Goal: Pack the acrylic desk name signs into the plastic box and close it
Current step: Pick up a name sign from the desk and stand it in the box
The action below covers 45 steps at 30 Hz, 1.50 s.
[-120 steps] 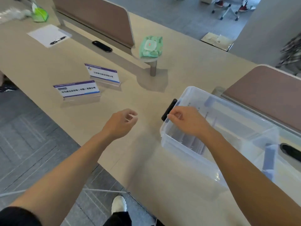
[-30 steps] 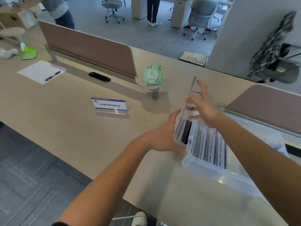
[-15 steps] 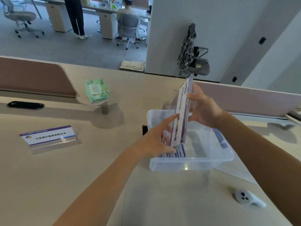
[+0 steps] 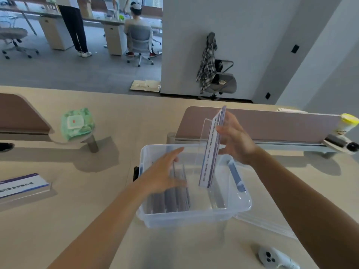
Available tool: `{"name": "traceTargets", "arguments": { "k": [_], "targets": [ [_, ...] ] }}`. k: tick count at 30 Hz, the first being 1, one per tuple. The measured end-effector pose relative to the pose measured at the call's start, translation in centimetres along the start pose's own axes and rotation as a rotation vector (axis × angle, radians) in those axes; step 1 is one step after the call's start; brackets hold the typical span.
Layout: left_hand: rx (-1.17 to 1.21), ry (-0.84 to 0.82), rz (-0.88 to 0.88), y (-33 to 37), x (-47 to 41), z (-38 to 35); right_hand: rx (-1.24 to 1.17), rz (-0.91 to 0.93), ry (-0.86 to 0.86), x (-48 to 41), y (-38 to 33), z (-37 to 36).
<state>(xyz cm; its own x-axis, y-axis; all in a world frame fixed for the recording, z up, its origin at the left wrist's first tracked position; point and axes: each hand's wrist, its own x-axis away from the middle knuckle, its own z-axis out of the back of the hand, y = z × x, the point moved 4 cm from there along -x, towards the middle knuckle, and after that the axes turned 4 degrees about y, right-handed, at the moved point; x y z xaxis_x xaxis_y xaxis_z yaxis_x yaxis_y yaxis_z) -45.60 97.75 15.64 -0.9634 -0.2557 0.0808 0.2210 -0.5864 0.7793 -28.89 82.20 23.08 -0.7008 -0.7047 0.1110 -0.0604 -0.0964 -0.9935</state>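
Observation:
A clear plastic box [image 4: 194, 218] stands open on the desk in front of me. My right hand [image 4: 236, 141] holds an acrylic name sign [image 4: 211, 150] upright on its end, its lower end inside the box. My left hand [image 4: 165, 175], fingers straight, presses against several signs [image 4: 174, 200] standing on edge in the box's left half. Another name sign [image 4: 21, 185] stands on the desk at the far left. The box's clear lid [image 4: 266, 226] lies flat on the desk to the right of the box.
A green wipes pack [image 4: 77, 123] sits on a small stand at back left. Brown divider panels [image 4: 262, 123] run behind the box. A white controller [image 4: 272, 259] lies at front right. A yellow-capped container [image 4: 347, 123] is at far right.
The view has swung right and closer to the box. My left hand has left the raised sign and now presses the signs inside the box. The right hand still holds the sign upright.

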Motion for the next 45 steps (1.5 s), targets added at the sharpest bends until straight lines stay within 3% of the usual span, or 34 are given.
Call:
{"name": "traceTargets", "arguments": {
  "k": [10, 13, 18, 35, 41, 45],
  "targets": [
    [-0.584, 0.209, 0.433, -11.0, -3.0, -1.1, 0.019, -0.354, -0.108, -5.3, 11.7, 3.0],
    [-0.578, 0.201, 0.529, -13.1, -2.0, -1.9, 0.029, -0.426, -0.103, -6.0, 15.4, 2.7],
    [-0.445, 0.361, 0.571, -14.1, -1.9, -2.2, 0.038, -0.522, -0.018, -6.7, 20.1, 1.6],
    [-0.410, 0.373, 0.555, -14.5, -2.0, -2.3, 0.166, -0.495, 0.139, -6.2, 25.3, 2.1],
    [-0.334, 0.396, 0.527, -15.0, -2.0, -2.4, 0.580, -0.350, -0.200, -4.3, 24.9, 2.2],
    [-0.348, 0.398, 0.533, -15.0, -2.1, -2.4, 0.681, -0.308, -0.276, -3.8, 24.8, 2.1]
  ]
}}
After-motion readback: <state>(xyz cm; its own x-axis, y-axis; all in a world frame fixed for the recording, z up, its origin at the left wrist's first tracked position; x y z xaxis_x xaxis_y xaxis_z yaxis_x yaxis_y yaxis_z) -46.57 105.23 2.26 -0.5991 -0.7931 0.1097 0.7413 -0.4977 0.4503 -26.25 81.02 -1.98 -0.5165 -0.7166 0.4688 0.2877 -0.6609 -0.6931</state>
